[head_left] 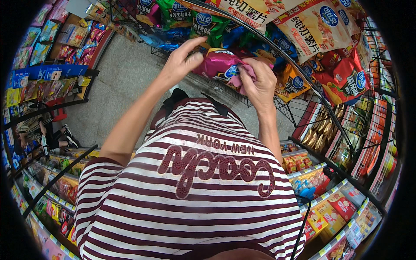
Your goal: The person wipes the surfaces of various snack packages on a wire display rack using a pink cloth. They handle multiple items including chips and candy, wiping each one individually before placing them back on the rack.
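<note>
My left hand (180, 63) grips the left end of a magenta snack bag (218, 63) held out in front of my striped shirt. My right hand (258, 80) presses a pink cloth (243, 73) against the bag's right side. The bag hovers just in front of a wire rack (277, 47) full of snack bags. Part of the bag is hidden under my right hand and the cloth.
Large yellow and red chip bags (316, 26) hang on the rack at the upper right. Shelves of small packets (320, 208) run along the lower right and lower left. Another person (47, 130) crouches by the left shelves on the grey floor (121, 86).
</note>
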The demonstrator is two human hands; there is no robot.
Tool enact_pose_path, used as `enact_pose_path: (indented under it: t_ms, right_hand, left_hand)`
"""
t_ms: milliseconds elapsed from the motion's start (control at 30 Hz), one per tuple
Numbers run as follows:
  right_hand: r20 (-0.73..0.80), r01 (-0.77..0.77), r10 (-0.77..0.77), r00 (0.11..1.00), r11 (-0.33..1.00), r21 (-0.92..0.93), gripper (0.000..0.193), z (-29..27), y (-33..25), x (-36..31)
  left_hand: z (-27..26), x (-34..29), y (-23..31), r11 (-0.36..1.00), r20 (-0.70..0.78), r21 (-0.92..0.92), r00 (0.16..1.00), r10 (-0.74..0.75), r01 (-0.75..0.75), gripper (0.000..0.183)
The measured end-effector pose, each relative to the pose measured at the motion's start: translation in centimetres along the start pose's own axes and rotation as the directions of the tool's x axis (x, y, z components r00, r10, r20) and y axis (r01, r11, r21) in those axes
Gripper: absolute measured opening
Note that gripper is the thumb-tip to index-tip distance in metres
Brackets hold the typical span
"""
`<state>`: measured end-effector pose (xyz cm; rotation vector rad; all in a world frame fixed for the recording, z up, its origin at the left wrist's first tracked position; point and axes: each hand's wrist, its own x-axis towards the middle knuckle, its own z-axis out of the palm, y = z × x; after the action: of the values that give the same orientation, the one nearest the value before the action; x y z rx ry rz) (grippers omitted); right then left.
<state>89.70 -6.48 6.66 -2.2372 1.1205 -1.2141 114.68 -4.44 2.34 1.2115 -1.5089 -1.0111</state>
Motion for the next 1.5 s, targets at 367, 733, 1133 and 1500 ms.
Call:
enact_pose_path:
  t_ms: [367, 733, 1133, 1500]
  right_hand:
    - [0.248, -0.069, -0.024, 0.968, 0.931, 0.359, 0.011, 4.1, -3.4, 1.7]
    - [0.039, -0.102, 0.094, 0.995, 0.917, 0.387, 0.038, 8.9, -5.3, 1.4]
    - [0.117, 0.366, -0.392, 0.913, 0.91, 0.196, 0.046, 23.6, -16.5, 0.9]
    - [0.27, -0.516, 0.507, 0.819, 0.445, 0.732, 0.032, 21.9, -11.4, 2.4]
  left_hand:
    - [-0.9, -5.0, 4.0, 0.996, -0.217, -0.04, 0.974, 0.063, -0.074, 0.035]
    - [-4.5, -7.1, 1.6, 0.752, -0.45, -0.659, 0.786, -0.425, 0.03, 0.029]
    - [-16.8, -9.5, -0.9, 0.646, -0.525, -0.759, 0.669, -0.526, -0.088, 0.032]
    - [-24.4, -11.6, -3.4, 0.37, -0.354, -0.909, 0.823, -0.444, -0.191, 0.035]
